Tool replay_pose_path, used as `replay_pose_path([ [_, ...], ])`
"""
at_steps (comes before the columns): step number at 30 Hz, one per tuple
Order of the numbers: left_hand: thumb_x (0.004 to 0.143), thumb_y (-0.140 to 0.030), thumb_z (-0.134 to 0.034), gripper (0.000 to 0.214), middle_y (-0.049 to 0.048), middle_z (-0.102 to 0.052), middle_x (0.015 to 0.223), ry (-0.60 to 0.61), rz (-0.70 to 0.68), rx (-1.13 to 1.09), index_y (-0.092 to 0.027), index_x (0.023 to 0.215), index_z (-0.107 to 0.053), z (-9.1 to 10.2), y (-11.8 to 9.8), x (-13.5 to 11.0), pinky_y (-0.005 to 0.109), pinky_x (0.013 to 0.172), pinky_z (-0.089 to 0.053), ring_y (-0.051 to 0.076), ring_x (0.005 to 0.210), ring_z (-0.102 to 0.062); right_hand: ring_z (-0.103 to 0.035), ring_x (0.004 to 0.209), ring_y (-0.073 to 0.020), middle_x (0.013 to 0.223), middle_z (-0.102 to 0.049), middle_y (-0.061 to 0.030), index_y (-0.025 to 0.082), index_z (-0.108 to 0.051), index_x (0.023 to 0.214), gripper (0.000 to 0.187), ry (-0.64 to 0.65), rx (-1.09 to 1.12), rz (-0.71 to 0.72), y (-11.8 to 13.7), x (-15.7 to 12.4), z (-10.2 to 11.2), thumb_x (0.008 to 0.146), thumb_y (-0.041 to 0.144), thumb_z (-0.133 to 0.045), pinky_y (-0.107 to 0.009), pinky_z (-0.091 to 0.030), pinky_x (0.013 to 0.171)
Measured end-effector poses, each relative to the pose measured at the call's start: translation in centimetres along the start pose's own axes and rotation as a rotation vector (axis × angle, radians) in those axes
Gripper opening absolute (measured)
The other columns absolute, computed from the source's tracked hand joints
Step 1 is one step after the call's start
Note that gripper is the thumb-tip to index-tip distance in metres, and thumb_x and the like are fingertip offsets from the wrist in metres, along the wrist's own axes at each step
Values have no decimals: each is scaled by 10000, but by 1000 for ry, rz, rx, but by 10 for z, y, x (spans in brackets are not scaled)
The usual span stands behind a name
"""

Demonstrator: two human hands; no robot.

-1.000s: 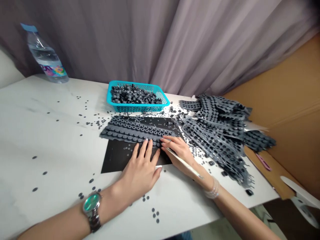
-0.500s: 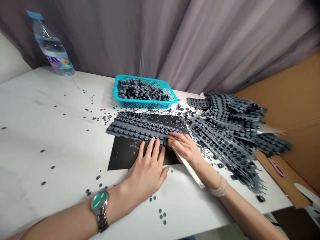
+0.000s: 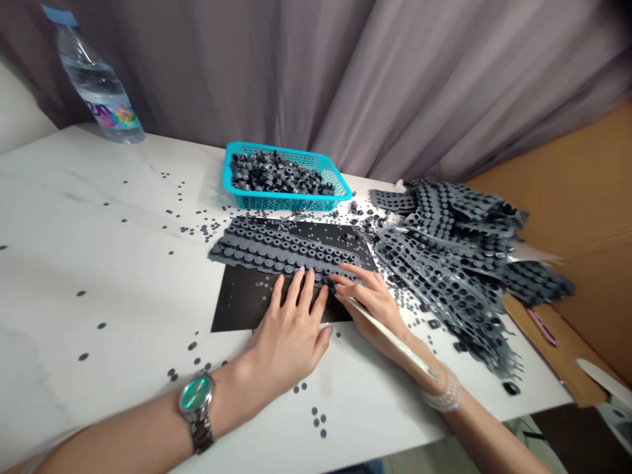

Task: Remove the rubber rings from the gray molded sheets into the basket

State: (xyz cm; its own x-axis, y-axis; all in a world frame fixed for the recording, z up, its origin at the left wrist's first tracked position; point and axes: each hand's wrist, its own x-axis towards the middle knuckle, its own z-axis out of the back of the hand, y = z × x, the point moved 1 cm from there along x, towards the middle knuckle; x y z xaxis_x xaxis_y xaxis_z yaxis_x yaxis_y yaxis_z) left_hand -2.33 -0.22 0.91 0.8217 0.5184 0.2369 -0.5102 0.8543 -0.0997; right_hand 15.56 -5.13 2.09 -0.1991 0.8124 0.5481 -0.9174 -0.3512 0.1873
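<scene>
A grey rubber sheet studded with round buttons point(image 3: 276, 250) lies on a black mat point(image 3: 241, 303). My left hand point(image 3: 291, 329) presses its spread fingertips on the sheet's near edge. My right hand point(image 3: 372, 306) is just to the right, its fingertips on the same edge. A thin pale stick point(image 3: 390, 336) lies along that hand's palm, held under the fingers, and its tip reaches the sheet. Small dark rubber discs are scattered over the mat and the table.
A turquoise plastic basket point(image 3: 286, 205) full of dark rubber pieces stands behind the mat. A heap of punched grey sheets point(image 3: 444, 270) lies to the right. Beyond it are a cardboard flap point(image 3: 557, 342) and a pink-handled tool point(image 3: 542, 327). A water bottle point(image 3: 93, 85) stands at the far left.
The left fingers have crept slightly farther onto the sheet. The pale stick has swung, its rear end now pointing more to the right. The view has shifted only slightly.
</scene>
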Motion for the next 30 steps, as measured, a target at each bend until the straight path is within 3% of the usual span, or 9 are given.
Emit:
replay_pose_path([
  [7, 942, -448, -378, 548, 228, -383, 1479, -10, 15, -26, -128, 1366, -515, 1, 0, 1, 568, 1097, -291, 374, 1379, -336, -581, 1194, -233, 1083, -725, -89, 203, -616, 934, 106, 53, -38, 55, -2, 2, 0, 916, 138, -535, -378, -477, 863],
  [13, 938, -396, -387, 527, 233, -394, 1471, 12, 23, -25, -107, 1359, -518, 3, -1, 3, 576, 1091, -294, 377, 1377, -337, -495, 1289, -251, 1158, -693, -103, 197, -578, 1029, 175, 152, -99, 187, -5, 0, -4, 940, 107, -458, -418, -455, 903],
  [16, 933, -371, -389, 517, 230, -393, 1473, 15, 27, -29, -111, 1362, -514, 3, -2, 4, 579, 1090, -294, 372, 1383, -328, -499, 1284, -254, 1136, -691, -120, 195, -563, 1030, 196, 94, -135, 119, -6, 2, -4, 939, 90, -425, -421, -463, 899],
  [20, 936, -375, -380, 525, 223, -364, 1492, 23, 28, -47, -125, 1385, -488, 2, -2, 4, 584, 1094, -284, 369, 1393, -309, -575, 1191, -258, 1062, -706, -103, 224, -562, 927, 113, -167, -185, -195, -18, 3, 4, 931, 145, -481, -431, -489, 877],
  [22, 941, -392, -372, 535, 223, -356, 1497, 18, 26, -57, -131, 1396, -475, 1, -1, 2, 585, 1097, -279, 369, 1394, -308, -562, 1209, -266, 1057, -708, -89, 237, -565, 896, 84, -177, -158, -289, -22, 2, 7, 925, 183, -509, -456, -485, 906],
  [26, 934, -432, -395, 546, 228, -313, 1516, -17, 31, -70, -151, 1394, -482, 1, 0, -1, 578, 1093, -289, 386, 1405, -271, -516, 1265, -269, 1182, -669, -97, 237, -590, 915, 74, -82, -87, -217, -16, 4, 6, 919, 204, -525, -458, -484, 928],
  [30, 912, -451, -445, 546, 260, -338, 1490, -34, 77, -72, -161, 1370, -516, 3, 0, -2, 570, 1090, -299, 411, 1395, -273, -545, 1231, -250, 1120, -700, -88, 233, -609, 927, 100, -8, -46, -91, -6, 13, -5, 925, 185, -521, -442, -480, 920],
])
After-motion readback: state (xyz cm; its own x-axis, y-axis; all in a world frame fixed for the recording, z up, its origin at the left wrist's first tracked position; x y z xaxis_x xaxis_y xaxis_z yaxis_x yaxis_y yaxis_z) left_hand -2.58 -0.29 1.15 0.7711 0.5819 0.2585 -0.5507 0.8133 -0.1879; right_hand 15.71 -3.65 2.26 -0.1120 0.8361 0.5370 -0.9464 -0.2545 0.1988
